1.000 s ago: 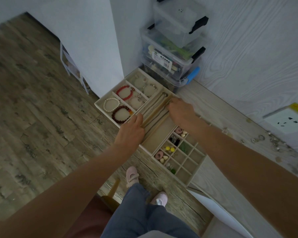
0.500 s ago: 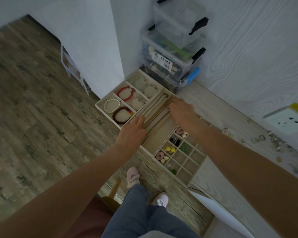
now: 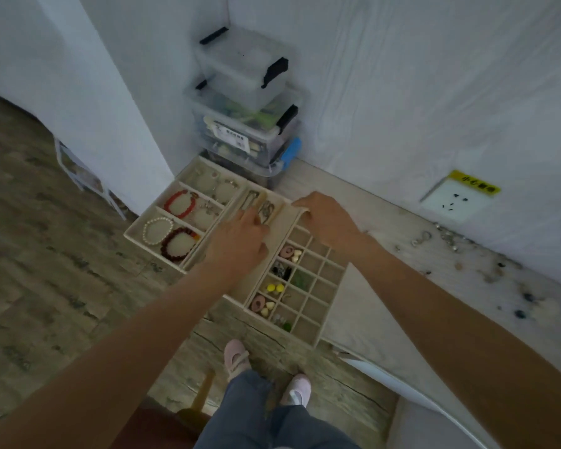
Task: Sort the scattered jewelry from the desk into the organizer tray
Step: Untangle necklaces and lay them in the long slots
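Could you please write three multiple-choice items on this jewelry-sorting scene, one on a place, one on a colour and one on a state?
1. Where does the pearl bracelet lie?
A. In a compartment at the left end of the organizer tray
B. On the desk beside the wall socket
C. In the small-grid section

2. What colour are the two round beads in the small-grid section?
A. Blue
B. Yellow
C. White

3. What is the state of the top storage box in the stack?
A. Lid off
B. Tipped on its side
C. Lid on

Answers:
1. A: it sits in the tray's left corner cell, next to the dark red bracelet.
2. B: both show bright yellow.
3. C: the lid sits on top with black latches at its ends.
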`<state>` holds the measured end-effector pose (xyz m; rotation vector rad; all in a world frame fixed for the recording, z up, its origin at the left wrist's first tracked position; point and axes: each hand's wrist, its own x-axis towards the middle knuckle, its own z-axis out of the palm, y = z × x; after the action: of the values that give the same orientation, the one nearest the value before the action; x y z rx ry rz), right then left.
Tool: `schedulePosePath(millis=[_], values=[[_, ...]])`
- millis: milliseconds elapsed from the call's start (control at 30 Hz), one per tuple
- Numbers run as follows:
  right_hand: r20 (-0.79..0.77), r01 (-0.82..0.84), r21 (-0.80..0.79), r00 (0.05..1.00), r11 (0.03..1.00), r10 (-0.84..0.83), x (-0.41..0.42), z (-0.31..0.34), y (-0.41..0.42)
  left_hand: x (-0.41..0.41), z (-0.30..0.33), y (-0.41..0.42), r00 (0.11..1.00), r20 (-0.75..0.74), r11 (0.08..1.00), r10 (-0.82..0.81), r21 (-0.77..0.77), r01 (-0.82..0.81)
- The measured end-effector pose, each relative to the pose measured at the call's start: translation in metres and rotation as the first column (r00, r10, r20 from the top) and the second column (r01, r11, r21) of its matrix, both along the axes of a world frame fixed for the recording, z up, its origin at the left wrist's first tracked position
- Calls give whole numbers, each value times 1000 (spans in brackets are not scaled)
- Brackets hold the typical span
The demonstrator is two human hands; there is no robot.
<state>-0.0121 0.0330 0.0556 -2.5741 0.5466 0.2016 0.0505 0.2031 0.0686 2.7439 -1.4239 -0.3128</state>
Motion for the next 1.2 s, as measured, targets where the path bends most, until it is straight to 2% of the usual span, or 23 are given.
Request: schedulePosePath(millis=[267,433,533,667,800,933,1067,1200], values=[[-15,277,-8,961,961,-277,-109,-8,-66,-64,-3,-98,976,-19,976,-217,32,217],[-105,443,-14,891,897,-442,-188,-22,-109,-110,-12,-166,936,-71,938,-345,16,347],[-164,546,-26,824,837,-542,-234,-33,-134,-145,-17,-215,877,-49,876,-477,58,479],[-176,562,-89,804,822,-568,-261,-46,-148,-168,-31,-254,829,-5,828,-560,39,559],[-119,572,-70,809,817,-576,-281,-60,-164,-197,-48,-281,727,-38,720,-686,103,686],[28,646,-35,763,763,-645,-283,-73,-177,-218,-62,-294,709,-92,702,-699,105,705],[-1,777,-3,629,629,-777,-275,-83,-188,-228,-73,-298,766,-40,767,-642,-22,641],[-19,766,-50,641,641,-767,-278,-88,-189,-235,-77,-306,809,12,807,-587,-72,586]])
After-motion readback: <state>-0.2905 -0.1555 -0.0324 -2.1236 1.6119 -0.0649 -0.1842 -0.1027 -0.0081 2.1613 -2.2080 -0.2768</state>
